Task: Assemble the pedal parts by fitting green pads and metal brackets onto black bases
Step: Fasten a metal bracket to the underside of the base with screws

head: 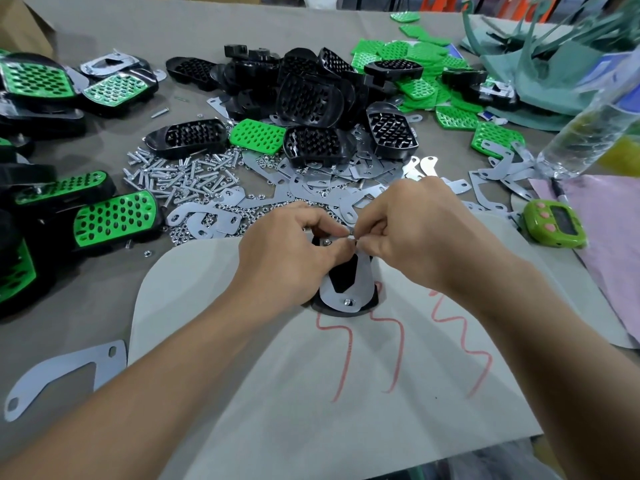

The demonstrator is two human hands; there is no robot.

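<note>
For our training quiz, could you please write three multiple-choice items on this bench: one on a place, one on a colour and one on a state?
1. Where is the timer?
A. far left
B. right of the right hand
C. at the near edge

2. What colour are the squiggles on the sheet?
A. blue
B. red
C. black

3. How does the bracket lie?
A. flat on the base, with a screw at its near end
B. alone, off the base
C. standing on edge

Answers:
1 B: it lies beyond that hand, towards the right edge.
2 B: the wavy lines are drawn in red.
3 A: black shows through its cut-out and round its near end, where the screw sits.
</note>
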